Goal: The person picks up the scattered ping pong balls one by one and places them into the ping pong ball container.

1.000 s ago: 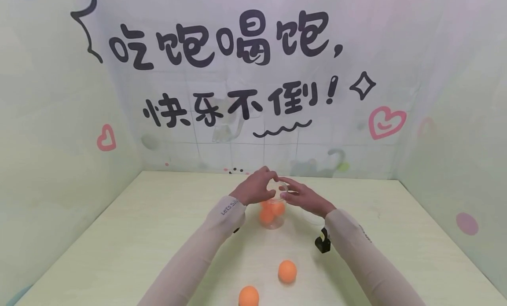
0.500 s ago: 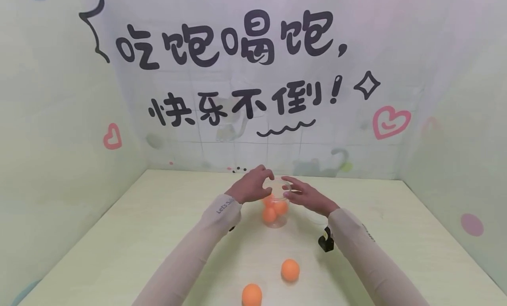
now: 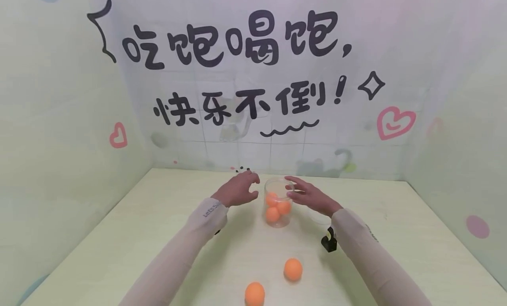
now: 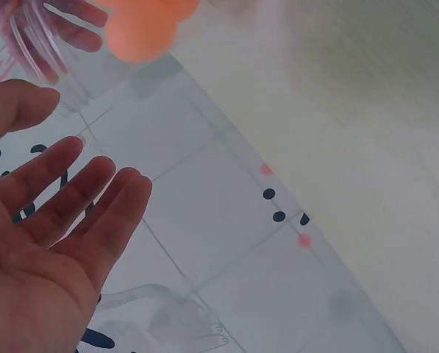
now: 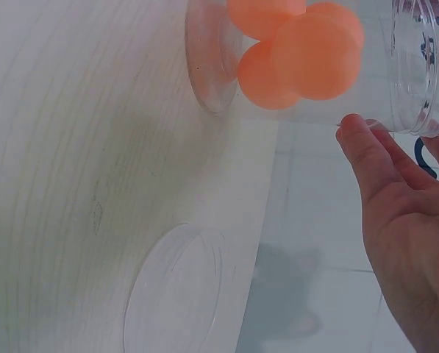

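A clear plastic jar [image 3: 278, 222] stands upright on the table with its mouth uncovered. Several orange ping-pong balls [image 5: 318, 55] lie inside it. My left hand [image 3: 238, 189] is held to the left of the jar, apart from it; the left wrist view shows its palm and loosely spread fingers [image 4: 123, 209] with nothing in them. At the jar's right side, near the rim, is my right hand [image 3: 310, 197]. Its thumb [image 5: 362, 143] appears to touch the wall below the neck, and the other fingers reach around behind, partly seen through the plastic.
A clear round lid [image 5: 173, 298] lies flat on the table to the right of the jar. Two loose orange balls [image 3: 293, 270] rest nearer to me, in front of the jar. A printed curtain [image 3: 222, 156] hangs behind the table [image 3: 119, 253].
My left hand has let go of the jar's rim and moved left, away from it. The right hand stays beside the jar. The head view has shifted slightly.
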Motion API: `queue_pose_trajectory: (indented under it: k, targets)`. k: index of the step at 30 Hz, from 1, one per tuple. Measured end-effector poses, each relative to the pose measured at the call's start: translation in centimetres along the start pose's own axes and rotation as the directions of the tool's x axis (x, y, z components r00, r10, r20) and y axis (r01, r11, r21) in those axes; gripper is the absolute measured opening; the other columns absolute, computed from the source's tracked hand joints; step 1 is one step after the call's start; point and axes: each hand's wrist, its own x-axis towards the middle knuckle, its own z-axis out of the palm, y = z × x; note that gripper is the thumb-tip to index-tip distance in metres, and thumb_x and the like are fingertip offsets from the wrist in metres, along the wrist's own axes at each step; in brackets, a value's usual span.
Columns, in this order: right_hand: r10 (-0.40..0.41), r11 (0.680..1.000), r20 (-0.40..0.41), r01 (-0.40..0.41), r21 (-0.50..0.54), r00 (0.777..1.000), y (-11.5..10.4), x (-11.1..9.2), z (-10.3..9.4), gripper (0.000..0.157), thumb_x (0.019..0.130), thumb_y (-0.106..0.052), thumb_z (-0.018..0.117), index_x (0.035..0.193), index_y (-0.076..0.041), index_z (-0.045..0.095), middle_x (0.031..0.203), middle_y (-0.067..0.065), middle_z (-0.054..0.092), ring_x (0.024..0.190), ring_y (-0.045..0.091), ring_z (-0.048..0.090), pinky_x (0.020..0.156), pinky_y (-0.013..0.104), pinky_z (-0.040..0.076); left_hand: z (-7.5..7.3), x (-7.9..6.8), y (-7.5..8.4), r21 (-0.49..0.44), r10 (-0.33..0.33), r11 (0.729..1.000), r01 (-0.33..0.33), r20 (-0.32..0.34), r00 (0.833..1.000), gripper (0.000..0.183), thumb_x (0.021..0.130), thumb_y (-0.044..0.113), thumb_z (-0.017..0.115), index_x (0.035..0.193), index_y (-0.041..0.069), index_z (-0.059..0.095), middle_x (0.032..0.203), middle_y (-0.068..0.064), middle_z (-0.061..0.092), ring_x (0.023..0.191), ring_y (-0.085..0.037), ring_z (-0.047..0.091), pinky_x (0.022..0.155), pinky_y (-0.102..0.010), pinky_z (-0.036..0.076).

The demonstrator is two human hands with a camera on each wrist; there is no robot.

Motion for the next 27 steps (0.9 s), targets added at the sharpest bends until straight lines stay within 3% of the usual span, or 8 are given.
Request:
queue_pose_trajectory:
  k: [6, 12, 17, 22, 27]
  targets:
    - [-0.002, 1.000, 0.004, 0.002, 0.004, 1.000, -0.2, 0.0, 0.0, 0.061, 0.090, -0.030, 0.052, 0.142, -0.016, 0.022, 0.138, 0.018, 0.036, 0.125, 0.032, 0.037, 0.097, 0.045, 0.034, -0.1, -1.3, -0.8, 0.012, -0.009, 1.000, 0.008, 0.057, 0.998, 0.029, 0.081, 0.017, 0.056, 0.109, 0.008, 0.056, 0.101, -0.005, 0.054, 0.079, -0.016, 0.052, 0.076, -0.032, 0.043]
    - [0.001, 1.000, 0.005, -0.001, 0.006, 1.000, -0.2, 0.0, 0.1, 0.060, 0.089, -0.031, 0.052, 0.141, -0.019, 0.024, 0.137, 0.018, 0.037, 0.124, 0.031, 0.039, 0.097, 0.044, 0.035, -0.1, -2.7, -0.9, 0.021, 0.036, 0.999, -0.038, 0.096, 0.995, 0.030, 0.081, 0.018, 0.058, 0.110, 0.010, 0.055, 0.101, -0.002, 0.053, 0.080, -0.013, 0.050, 0.076, -0.031, 0.043]
    - [0.003, 1.000, 0.007, -0.003, 0.006, 1.000, -0.2, 0.0, 0.2, 0.062, 0.089, -0.034, 0.053, 0.141, -0.019, 0.023, 0.137, 0.018, 0.037, 0.123, 0.030, 0.040, 0.096, 0.043, 0.036, -0.3, -4.2, 0.2, 0.021, 0.114, 0.993, -0.118, 0.133, 0.985, 0.033, 0.082, 0.021, 0.058, 0.113, 0.011, 0.053, 0.105, -0.001, 0.052, 0.079, -0.011, 0.051, 0.077, -0.029, 0.044]
    - [0.018, 1.000, -0.003, -0.018, 0.001, 1.000, -0.2, 0.0, 0.2, 0.063, 0.088, -0.035, 0.053, 0.141, -0.020, 0.023, 0.137, 0.017, 0.037, 0.122, 0.030, 0.042, 0.096, 0.043, 0.036, -0.8, -5.7, 1.8, 0.001, 0.152, 0.988, -0.154, 0.168, 0.974, 0.038, 0.082, 0.026, 0.059, 0.117, 0.013, 0.051, 0.106, 0.001, 0.051, 0.087, -0.012, 0.053, 0.081, -0.029, 0.045]
    - [0.002, 1.000, -0.001, -0.002, 0.016, 1.000, -0.1, 0.0, 0.2, 0.061, 0.089, -0.032, 0.052, 0.141, -0.018, 0.024, 0.137, 0.019, 0.037, 0.122, 0.031, 0.041, 0.096, 0.044, 0.036, 0.0, -7.4, 2.5, -0.049, 0.218, 0.976, -0.212, 0.214, 0.952, 0.045, 0.082, 0.035, 0.057, 0.121, 0.016, 0.050, 0.102, 0.004, 0.048, 0.084, -0.009, 0.051, 0.079, -0.027, 0.044]
